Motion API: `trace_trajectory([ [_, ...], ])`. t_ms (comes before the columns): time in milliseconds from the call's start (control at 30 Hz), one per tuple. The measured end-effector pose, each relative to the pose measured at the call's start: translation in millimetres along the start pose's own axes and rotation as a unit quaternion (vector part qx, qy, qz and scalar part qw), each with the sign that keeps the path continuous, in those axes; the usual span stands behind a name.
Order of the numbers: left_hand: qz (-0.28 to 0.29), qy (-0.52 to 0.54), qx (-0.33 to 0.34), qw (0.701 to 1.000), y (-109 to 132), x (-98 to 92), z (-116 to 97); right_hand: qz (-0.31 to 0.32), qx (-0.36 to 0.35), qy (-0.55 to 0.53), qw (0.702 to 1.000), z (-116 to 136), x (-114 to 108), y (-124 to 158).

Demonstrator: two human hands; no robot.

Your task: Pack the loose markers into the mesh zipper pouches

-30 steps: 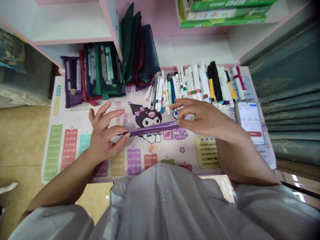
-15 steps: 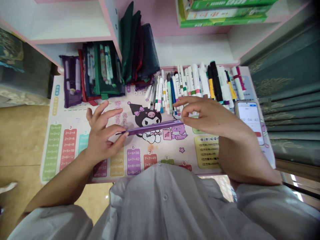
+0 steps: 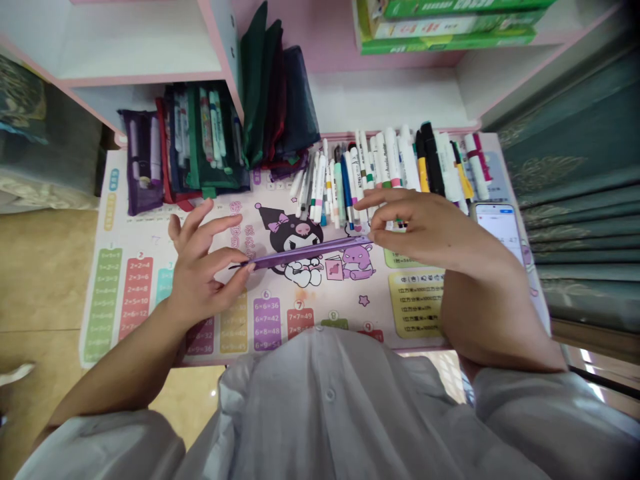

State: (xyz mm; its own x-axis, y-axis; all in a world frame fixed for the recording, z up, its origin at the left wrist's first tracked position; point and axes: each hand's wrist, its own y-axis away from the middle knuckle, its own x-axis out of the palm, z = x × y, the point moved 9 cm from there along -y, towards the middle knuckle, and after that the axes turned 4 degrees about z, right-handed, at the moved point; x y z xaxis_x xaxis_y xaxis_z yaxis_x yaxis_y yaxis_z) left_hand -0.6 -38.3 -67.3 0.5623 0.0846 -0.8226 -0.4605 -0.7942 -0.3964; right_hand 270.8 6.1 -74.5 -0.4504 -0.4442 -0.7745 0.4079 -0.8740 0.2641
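Observation:
A narrow purple zipper pouch (image 3: 305, 253) is stretched between my two hands over the cartoon on the desk mat, seen edge-on. My left hand (image 3: 203, 267) pinches its left end between thumb and index finger, the other fingers spread. At its right end, my right hand (image 3: 410, 220) pinches the pouch near the zipper, fingers bent. Just beyond the pouch lies a row of markers (image 3: 340, 183), mostly white with coloured ends; my right hand partly covers some of them. What is inside the pouch, if anything, I cannot make out.
Filled mesh pouches (image 3: 213, 143) lie at the back left, in purple, red, blue and green. Dark green, red and navy pouches (image 3: 280, 93) lean against the shelf divider. A phone (image 3: 495, 223) lies at the right, partly behind my arm. Green books (image 3: 445, 40) sit on the shelf.
My right hand has shifted slightly right along the pouch's end, now covering more of the phone. My left hand has moved slightly left. Both keep their pinch.

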Motion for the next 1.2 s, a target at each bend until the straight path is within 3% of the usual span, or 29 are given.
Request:
trace_trajectory([
  [433,-0.003,0.01,0.004,1.0,-0.7,-2.1,-0.2,-0.024,-0.005,-0.012,1.0,-7.9,-6.4,0.2],
  [1200,-0.002,-0.006,-0.007,1.0,-1.5,-2.5,1.1,-0.013,0.026,0.013,0.999,-11.6,-15.7,2.9],
])
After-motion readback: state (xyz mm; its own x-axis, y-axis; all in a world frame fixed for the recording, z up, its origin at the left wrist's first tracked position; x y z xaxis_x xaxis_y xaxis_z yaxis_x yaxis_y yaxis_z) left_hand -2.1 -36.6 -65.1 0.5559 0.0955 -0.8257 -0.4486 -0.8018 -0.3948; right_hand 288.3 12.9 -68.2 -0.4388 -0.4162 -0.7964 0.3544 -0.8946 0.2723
